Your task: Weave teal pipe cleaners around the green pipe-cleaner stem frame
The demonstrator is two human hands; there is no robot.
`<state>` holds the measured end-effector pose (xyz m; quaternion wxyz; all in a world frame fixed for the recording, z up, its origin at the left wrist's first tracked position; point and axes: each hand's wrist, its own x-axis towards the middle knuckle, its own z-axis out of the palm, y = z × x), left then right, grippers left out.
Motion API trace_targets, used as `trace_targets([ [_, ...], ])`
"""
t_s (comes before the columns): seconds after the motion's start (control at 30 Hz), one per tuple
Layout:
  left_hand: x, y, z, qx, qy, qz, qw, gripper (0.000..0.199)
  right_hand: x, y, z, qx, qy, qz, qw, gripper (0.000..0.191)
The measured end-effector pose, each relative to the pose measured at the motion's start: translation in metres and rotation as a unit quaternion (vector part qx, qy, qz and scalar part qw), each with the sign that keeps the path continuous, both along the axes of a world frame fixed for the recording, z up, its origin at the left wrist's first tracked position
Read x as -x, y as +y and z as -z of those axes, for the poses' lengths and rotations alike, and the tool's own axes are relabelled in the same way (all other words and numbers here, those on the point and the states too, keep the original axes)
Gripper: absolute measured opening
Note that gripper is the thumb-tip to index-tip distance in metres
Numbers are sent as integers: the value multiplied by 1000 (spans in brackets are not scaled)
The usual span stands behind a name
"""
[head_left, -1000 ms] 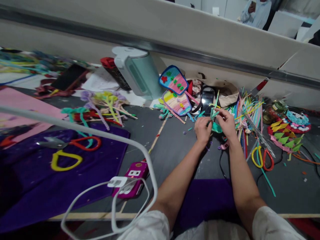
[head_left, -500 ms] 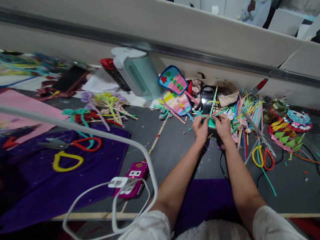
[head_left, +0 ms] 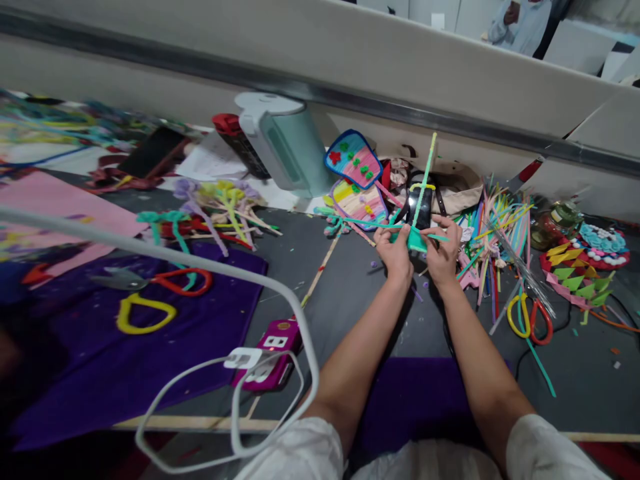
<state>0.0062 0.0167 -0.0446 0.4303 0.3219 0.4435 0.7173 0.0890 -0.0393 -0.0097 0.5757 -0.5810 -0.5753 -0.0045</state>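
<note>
Between my hands is a green pipe-cleaner piece (head_left: 417, 241) with a flat woven-looking body. One long pale green stem (head_left: 425, 177) rises from it, and thinner green ends stick out on both sides. My left hand (head_left: 396, 255) pinches its left side, thumb on top. On the right side, my right hand (head_left: 443, 253) grips it with thumb and fingers, the index finger raised. Beyond the hands lie a dark shiny object (head_left: 419, 205) and a beige bag (head_left: 463, 183). A bundle of colored pipe cleaners (head_left: 500, 233) is close to my right hand.
Two decorated fan-shaped pieces (head_left: 354, 159) lean near a pale green pitcher (head_left: 295, 147). Red-and-yellow scissors (head_left: 531, 320) lie at right, near a glass jar (head_left: 564, 217). At left are more scissors (head_left: 180, 281), a magenta power strip (head_left: 273, 353) and a looping white cable (head_left: 280, 287).
The green piece has tipped and come slightly nearer, its stem now standing higher in view. My right index finger has lifted. The whole view has shifted slightly.
</note>
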Motion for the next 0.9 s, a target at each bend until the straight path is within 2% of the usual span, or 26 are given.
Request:
trace_targets([
  [0.13, -4, 3, 0, -1, -71, -10, 997, 31, 5, 5, 7, 3, 106, 8, 994, 16],
  [0.33, -6, 0, -9, 9, -141, 11, 990, 38, 8, 14, 15, 26, 284, -91, 954, 15],
  [0.53, -3, -5, -25, 20, -232, 6, 973, 64, 8, 11, 5, 13, 327, -127, 936, 21],
  [0.63, -1, -4, -31, 71, -280, 87, 953, 49, 5, 9, 1, 4, 319, -139, 937, 21],
  [0.77, 0, -3, -35, 172, -339, 208, 901, 24, -1, 10, 4, -17, 324, -151, 934, 15],
  [0.83, 1, -4, -38, 207, -357, 246, 877, 22, -4, 10, 6, -19, 319, -152, 935, 13],
  [0.9, 1, -5, -41, 221, -362, 258, 868, 20, -6, 10, 7, -18, 318, -156, 935, 13],
])
